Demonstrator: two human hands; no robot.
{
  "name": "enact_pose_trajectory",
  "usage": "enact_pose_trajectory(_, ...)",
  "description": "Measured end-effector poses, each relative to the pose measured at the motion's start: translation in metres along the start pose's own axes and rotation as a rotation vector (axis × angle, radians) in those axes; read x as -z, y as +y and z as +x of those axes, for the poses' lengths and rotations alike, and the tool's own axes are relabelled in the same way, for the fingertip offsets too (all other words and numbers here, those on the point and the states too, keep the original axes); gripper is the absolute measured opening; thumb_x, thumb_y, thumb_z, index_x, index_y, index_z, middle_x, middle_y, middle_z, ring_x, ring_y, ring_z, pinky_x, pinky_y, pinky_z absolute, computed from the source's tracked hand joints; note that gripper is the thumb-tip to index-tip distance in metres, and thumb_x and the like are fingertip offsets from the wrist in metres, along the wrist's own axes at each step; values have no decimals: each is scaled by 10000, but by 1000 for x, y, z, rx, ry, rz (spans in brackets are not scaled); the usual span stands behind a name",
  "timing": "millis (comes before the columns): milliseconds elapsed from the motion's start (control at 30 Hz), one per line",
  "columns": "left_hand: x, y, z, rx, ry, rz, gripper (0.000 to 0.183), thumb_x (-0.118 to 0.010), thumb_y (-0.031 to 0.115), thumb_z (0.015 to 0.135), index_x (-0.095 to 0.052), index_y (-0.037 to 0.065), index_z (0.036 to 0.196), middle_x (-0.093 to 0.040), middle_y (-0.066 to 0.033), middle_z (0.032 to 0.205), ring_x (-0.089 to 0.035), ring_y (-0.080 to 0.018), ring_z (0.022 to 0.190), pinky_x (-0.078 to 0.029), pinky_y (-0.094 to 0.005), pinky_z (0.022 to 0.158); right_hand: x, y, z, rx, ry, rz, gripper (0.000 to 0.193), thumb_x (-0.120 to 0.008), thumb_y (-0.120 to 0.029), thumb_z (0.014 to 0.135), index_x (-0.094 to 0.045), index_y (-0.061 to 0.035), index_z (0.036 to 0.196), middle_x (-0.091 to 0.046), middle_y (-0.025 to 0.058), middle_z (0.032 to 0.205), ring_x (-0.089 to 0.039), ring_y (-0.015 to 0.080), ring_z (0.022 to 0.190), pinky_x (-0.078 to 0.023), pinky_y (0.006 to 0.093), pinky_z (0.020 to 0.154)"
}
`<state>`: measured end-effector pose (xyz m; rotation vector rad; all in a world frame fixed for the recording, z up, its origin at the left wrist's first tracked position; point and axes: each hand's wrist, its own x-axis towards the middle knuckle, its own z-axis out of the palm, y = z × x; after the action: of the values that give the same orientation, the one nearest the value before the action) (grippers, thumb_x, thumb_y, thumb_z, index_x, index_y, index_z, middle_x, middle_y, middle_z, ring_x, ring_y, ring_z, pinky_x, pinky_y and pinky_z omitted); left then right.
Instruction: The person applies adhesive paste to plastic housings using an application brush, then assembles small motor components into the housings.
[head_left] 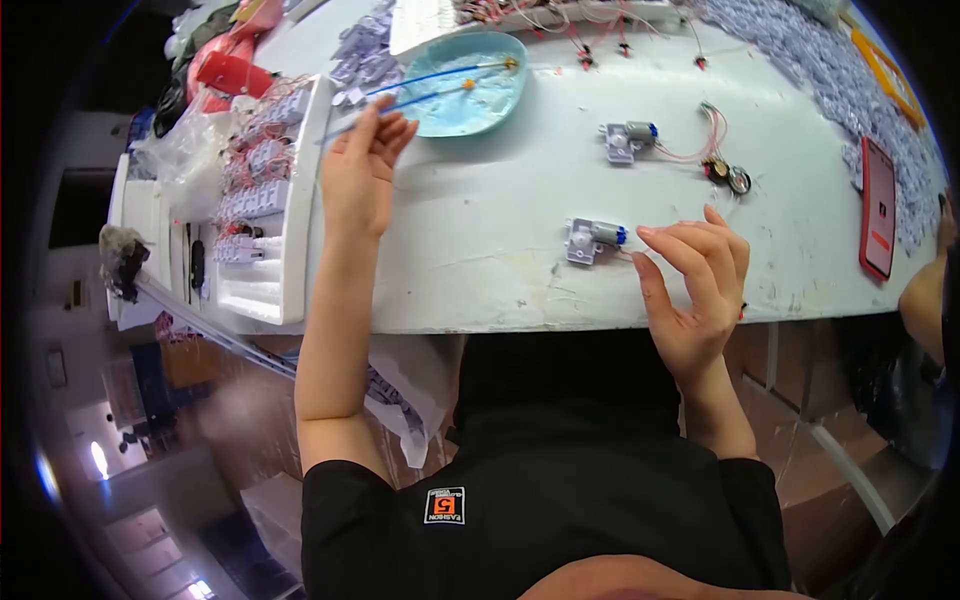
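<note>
My left hand (368, 170) is raised at the near left of a light blue dish (430, 128), its fingertips pinched round a thin blue stick (425, 97). That stick's orange tip lies over the dish. A second blue stick (440, 74) with a similar tip rests across the dish. My right hand (700, 280) is at the table's front edge, thumb and forefinger apart. Beside those fingertips lies a pale purple plastic housing (580, 243) with a small blue-ended motor (608, 234). Farther back, another motor in a housing (622, 143) has pinkish wires leading to small round parts (727, 175).
On the left stands a white foam tray (290, 255) of wired housings. Purple parts (362, 50) are heaped beyond the dish, and another white tray (420, 25) holds wired pieces. A red-framed phone (878, 210) lies right, near a pale heap (800, 60). Someone's arm (925, 305) shows far right.
</note>
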<state>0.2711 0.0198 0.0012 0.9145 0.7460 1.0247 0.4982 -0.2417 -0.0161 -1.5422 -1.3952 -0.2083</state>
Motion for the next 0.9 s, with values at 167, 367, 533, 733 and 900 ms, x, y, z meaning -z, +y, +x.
enact_pose_trajectory(167, -41, 25, -38, -701, -22, 602, 384, -428, 263, 1099, -624, -65, 1132, -702, -171, 891, -709, -230, 703, -633, -368, 705, 5, -1, 7, -184, -69, 273, 287, -750, -25, 823, -747, -97, 1100, -680, 48, 980, -586, 208, 987, -461, 391, 996)
enact_pose_trajectory(367, -77, 16, -110, -763, -142, 443, 471, -315, 346, 1118, -609, -21, 1091, -698, -179, 814, -655, -197, 598, -608, -366, 568, 29, -15, 14, -815, -182, 1448, 545, -403, -326, 1082, -467, 73, 1448, -606, 111, 1309, -554, 170, 1113, -392, 304, 1056)
enact_pose_trajectory(533, -79, -5, -121, -729, -98, 562, 432, -308, 346, 1116, -510, -32, 1063, -669, -193, 751, -649, -249, 532, -595, -346, 519, 30, -6, 2, -919, -277, 1947, 577, -402, -344, 1078, -419, 66, 1483, -582, 114, 1336, -517, 154, 1192, -375, 312, 1074)
enact_pose_trajectory(733, -70, -18, -122, -691, -182, 550, 345, -349, 265, 1112, -477, -53, 1076, -621, -209, 934, -657, -244, 581, -612, -341, 524, 27, -6, -3, -379, -154, 629, 407, -706, -35, 875, -659, -35, 1280, -649, 66, 1167, -564, 206, 1092, -449, 309, 931)
enact_pose_trajectory(900, -71, -25, -131, -803, -195, 685, 398, -326, 284, 1117, -526, -54, 1051, -607, -209, 797, -590, -225, 515, -542, -311, 425, 8, -3, -1, 2, -175, 29, 454, -823, 2, 714, -761, -148, 1137, -661, 36, 1184, -548, 252, 1086, -465, 337, 917)
